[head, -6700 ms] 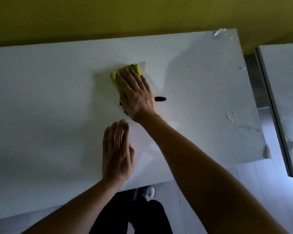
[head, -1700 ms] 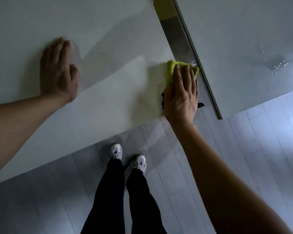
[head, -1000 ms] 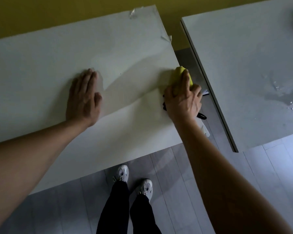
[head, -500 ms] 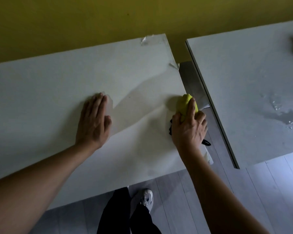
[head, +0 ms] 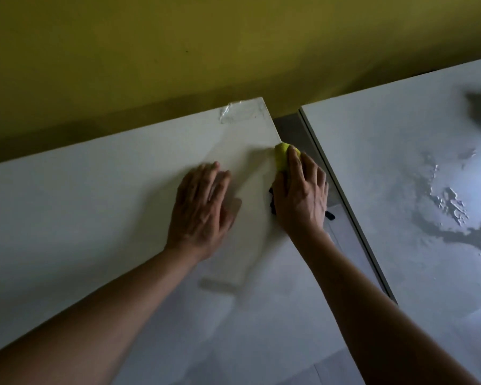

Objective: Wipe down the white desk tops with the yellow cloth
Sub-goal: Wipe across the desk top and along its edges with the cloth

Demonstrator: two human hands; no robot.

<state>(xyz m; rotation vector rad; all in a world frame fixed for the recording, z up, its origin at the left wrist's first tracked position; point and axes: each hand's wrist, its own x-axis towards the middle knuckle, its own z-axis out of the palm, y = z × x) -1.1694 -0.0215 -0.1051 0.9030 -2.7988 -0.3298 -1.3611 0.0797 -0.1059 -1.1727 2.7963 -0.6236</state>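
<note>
hands are both on the near white desk (head: 95, 218). left hand (head: 199, 209) lies flat on the top, fingers straight and close together, holding nothing. right hand (head: 300, 195) is at the desk's right edge, fingers curled down over the yellow cloth (head: 281, 157). the cloth sits bunched up under the fingertips, right on the edge, and something black (head: 329, 215) pokes out under the palm. a second white desk (head: 400, 176) stands just beside it, with a thin gap between. it looks wet and shiny in spots. clear tape (head: 240, 111) sticks on the near desk's far corner. the wall (head: 206, 51) behind is yellow.
</note>
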